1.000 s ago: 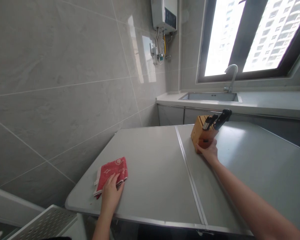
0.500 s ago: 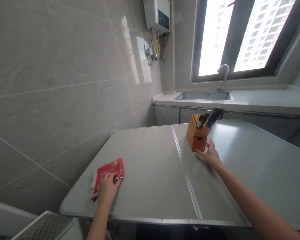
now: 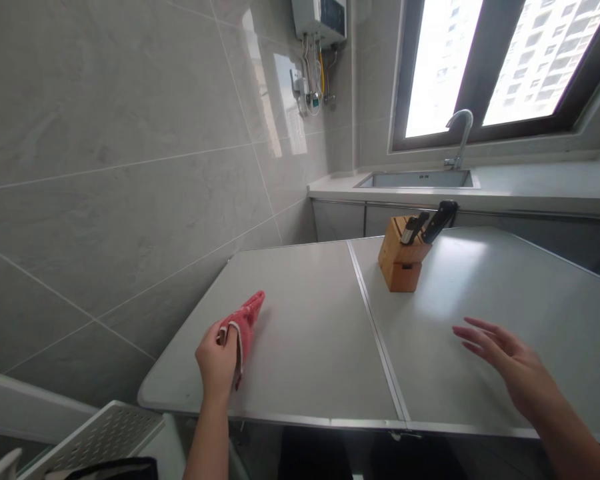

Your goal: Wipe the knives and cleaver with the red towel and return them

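Note:
A red patterned cloth (image 3: 247,325) with a white edge is gripped in my left hand (image 3: 217,360), its far end lifted above the left part of the pale folding table (image 3: 310,313). My right hand (image 3: 513,363) hovers over the table's right part, fingers apart and nothing in them. Beyond it, across the table's seam, a wooden knife block (image 3: 399,257) stands upright. Black-handled knives (image 3: 440,221) stick out of its slots. My right hand is well apart from the block.
Behind the table runs a white counter (image 3: 540,183) with a sink (image 3: 415,179) and a curved tap (image 3: 461,137) under the window. Grey tiles (image 3: 130,253) line the left wall, with a water heater (image 3: 320,20) above. A white perforated basket (image 3: 105,437) stands at lower left.
My left hand has picked the cloth up off the table, bunching it. My right hand has drawn back from the knife block, toward me and to the right. The view has shifted slightly.

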Available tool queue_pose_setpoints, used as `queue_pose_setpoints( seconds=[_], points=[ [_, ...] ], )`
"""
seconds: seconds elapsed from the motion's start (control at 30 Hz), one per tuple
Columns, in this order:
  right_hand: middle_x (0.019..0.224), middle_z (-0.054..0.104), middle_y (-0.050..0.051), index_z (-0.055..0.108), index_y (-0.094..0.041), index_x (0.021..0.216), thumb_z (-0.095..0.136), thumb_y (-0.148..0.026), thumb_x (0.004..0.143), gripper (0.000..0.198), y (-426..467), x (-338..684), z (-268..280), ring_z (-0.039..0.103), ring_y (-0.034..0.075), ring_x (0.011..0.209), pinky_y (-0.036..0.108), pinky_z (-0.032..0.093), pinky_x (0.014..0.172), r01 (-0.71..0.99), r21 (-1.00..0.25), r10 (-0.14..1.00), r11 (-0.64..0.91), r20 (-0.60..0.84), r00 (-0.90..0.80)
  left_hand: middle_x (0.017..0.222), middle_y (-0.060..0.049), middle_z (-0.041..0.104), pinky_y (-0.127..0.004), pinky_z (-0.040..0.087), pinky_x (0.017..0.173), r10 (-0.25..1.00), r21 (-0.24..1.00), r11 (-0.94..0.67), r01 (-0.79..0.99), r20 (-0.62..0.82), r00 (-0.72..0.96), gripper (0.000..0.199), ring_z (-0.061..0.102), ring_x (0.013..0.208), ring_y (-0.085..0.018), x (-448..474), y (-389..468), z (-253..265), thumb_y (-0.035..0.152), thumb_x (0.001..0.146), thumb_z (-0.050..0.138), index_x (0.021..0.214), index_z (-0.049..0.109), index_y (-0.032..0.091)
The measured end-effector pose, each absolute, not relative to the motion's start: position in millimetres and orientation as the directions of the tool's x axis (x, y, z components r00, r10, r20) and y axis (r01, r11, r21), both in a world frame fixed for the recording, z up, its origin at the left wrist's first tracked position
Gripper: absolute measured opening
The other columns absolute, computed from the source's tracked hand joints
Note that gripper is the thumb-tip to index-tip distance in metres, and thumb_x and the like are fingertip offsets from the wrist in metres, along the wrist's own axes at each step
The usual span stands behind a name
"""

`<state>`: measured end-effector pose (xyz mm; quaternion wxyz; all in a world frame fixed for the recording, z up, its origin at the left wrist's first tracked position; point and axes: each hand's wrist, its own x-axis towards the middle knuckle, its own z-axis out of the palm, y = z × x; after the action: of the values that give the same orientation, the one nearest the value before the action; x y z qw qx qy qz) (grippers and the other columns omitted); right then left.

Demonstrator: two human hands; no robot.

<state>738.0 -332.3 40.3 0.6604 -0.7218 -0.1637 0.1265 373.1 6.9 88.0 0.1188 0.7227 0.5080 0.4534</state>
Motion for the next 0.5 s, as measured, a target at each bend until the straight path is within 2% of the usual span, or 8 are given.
queue_pose_setpoints(
  seconds=[0.13, 0.23, 0.3, 0.4, 0.5],
  points=[
    [0.097, 0.072, 0.014, 0.066, -0.023, 0.104, 0.062, -0.053, 0.073, 0.043, -346, 713, 50, 0.066, 0.034, 0.098, 0.056, 0.046, 0.097, -0.075, -0.995, 0.557, -0.060, -0.096, 0.825, 0.079, -0.005, 0.068, -0.028, 0.049, 0.068, 0.873, 0.727, -0.444, 0.523, 0.484, 0.069, 0.027, 0.061, 0.070, -0.019, 398, -27, 107, 0.037, 0.081, 0.051, 0.091, 0.064, 0.016],
    [0.105, 0.071, 0.015, 0.065, -0.020, 0.109, 0.059, -0.050, 0.079, 0.043, -338, 684, 58, 0.062, 0.033, 0.107, 0.054, 0.041, 0.102, -0.275, -0.961, 0.712, 0.027, -0.175, 0.680, 0.075, -0.003, 0.068, -0.025, 0.048, 0.064, 0.886, 0.786, -0.460, 0.413, 0.433, 0.163, 0.024, 0.061, 0.068, -0.018, 424, -56, 113, 0.036, 0.081, 0.052, 0.088, 0.064, 0.017],
    [0.114, 0.067, 0.015, 0.063, -0.019, 0.113, 0.053, -0.050, 0.084, 0.044, -325, 662, 61, 0.059, 0.031, 0.113, 0.052, 0.040, 0.103, -0.442, -0.894, 0.814, 0.076, -0.200, 0.545, 0.074, -0.002, 0.067, -0.024, 0.047, 0.062, 0.875, 0.805, -0.479, 0.350, 0.408, 0.259, 0.022, 0.059, 0.065, -0.016, 444, -78, 112, 0.036, 0.083, 0.052, 0.088, 0.064, 0.018],
    [0.124, 0.062, 0.015, 0.056, -0.019, 0.123, 0.045, -0.053, 0.089, 0.049, -302, 634, 62, 0.059, 0.031, 0.113, 0.053, 0.043, 0.099, -0.630, -0.775, 0.900, 0.053, -0.236, 0.367, 0.082, -0.004, 0.068, -0.027, 0.048, 0.067, 0.782, 0.778, -0.568, 0.268, 0.408, 0.472, 0.020, 0.060, 0.071, -0.017, 472, -115, 105, 0.033, 0.086, 0.051, 0.090, 0.065, 0.020],
    [0.123, 0.062, 0.014, 0.055, -0.020, 0.122, 0.042, -0.057, 0.089, 0.051, -283, 619, 60, 0.060, 0.030, 0.111, 0.052, 0.049, 0.090, -0.694, -0.718, 0.920, 0.049, -0.237, 0.311, 0.093, -0.007, 0.067, -0.034, 0.047, 0.081, 0.606, 0.738, -0.655, 0.161, 0.385, 0.696, 0.016, 0.060, 0.089, -0.022, 492, -151, 96, 0.027, 0.086, 0.051, 0.089, 0.066, 0.022]
  ],
)
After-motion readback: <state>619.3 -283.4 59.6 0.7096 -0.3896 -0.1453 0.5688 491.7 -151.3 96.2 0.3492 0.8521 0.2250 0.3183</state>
